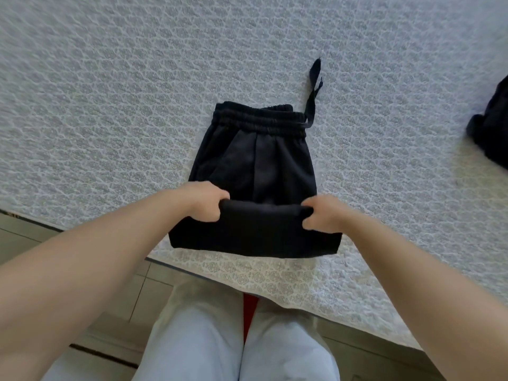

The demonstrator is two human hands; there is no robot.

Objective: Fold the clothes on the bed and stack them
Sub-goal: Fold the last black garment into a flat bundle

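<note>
Black trousers with an elastic waistband (255, 166) lie on the bed (110, 105), waistband at the far end. Their near part is doubled up into a thick fold (253, 232) close to the bed's front edge. My left hand (206, 202) grips the fold's left corner. My right hand (321, 214) grips its right corner. A black drawstring (313, 89) trails away from the waistband's right end.
The bed has a white-grey textured cover. Another dark garment (492, 127) lies at the right edge of view. The bed's front edge runs diagonally, with tiled floor (33, 243) to the left and my legs in light trousers (233, 339) below.
</note>
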